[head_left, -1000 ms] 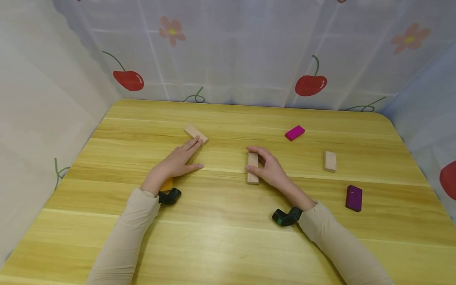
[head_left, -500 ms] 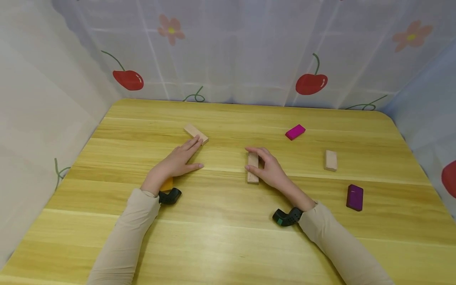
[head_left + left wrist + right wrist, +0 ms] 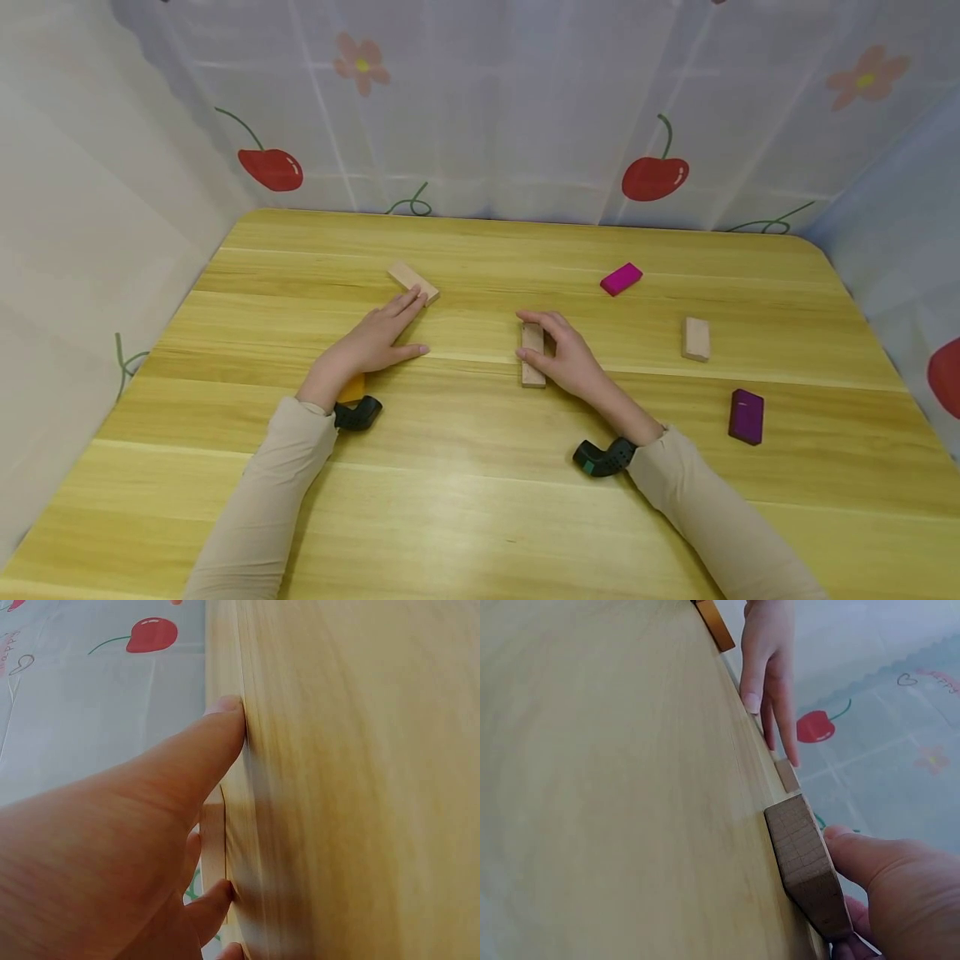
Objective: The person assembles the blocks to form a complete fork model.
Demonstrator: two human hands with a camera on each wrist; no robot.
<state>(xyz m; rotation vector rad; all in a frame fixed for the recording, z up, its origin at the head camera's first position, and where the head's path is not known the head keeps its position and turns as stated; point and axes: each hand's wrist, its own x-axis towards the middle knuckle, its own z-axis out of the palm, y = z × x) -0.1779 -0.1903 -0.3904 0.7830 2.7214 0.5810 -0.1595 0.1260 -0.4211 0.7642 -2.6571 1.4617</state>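
Note:
My left hand (image 3: pixel 375 337) lies on the table with its fingers straight and spread, the fingertips at the near end of a plain wooden block (image 3: pixel 407 277). Under the left wrist an orange block (image 3: pixel 352 388) is partly hidden; the right wrist view shows this orange block (image 3: pixel 717 626) too. My right hand (image 3: pixel 564 354) holds a second plain wooden block (image 3: pixel 532 373) that lies lengthwise. Its thumb crosses the block's top, and its fingers curl round the far end. The right wrist view shows this block's near end (image 3: pixel 799 840) close up, with the thumb at its side.
To the right on the wooden table (image 3: pixel 450 517) lie a magenta block (image 3: pixel 621 279), another plain block (image 3: pixel 696 339) and a purple block (image 3: pixel 747 416). A curtain (image 3: pixel 487 108) with cherries and flowers hangs behind the table's far edge.

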